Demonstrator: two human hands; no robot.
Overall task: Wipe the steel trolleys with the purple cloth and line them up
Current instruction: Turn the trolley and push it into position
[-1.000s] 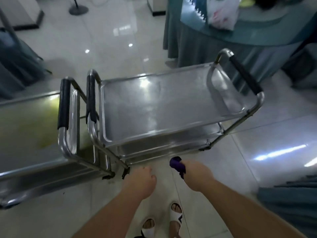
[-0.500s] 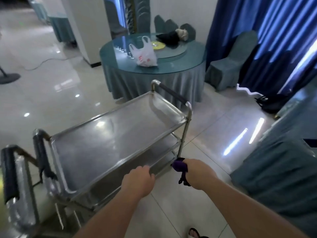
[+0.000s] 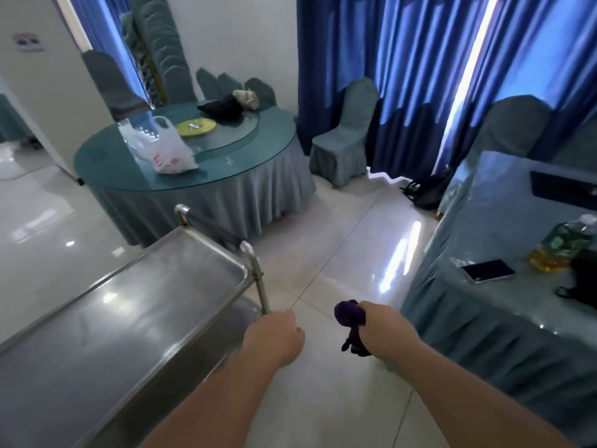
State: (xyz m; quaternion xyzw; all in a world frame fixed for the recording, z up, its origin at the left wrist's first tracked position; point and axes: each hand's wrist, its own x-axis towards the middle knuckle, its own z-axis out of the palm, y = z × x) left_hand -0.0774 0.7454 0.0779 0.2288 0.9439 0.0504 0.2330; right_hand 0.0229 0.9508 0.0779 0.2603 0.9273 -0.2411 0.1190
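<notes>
One steel trolley [image 3: 129, 312] shows, at about eight o'clock. One purple cloth [image 3: 350, 321] sits near five o'clock. Two hands: the left hand [image 3: 274, 337] and the right hand [image 3: 384, 328]. Two cloth-covered surfaces: a round surface [image 3: 265, 150] at eleven o'clock and another surface [image 3: 504, 227] at three o'clock. One white plastic bag [image 3: 161, 147], one yellow plate [image 3: 195, 126], one bottle [image 3: 565, 244], one phone [image 3: 487, 270]. One covered chair [image 3: 347, 134] stands apart at one o'clock.
</notes>
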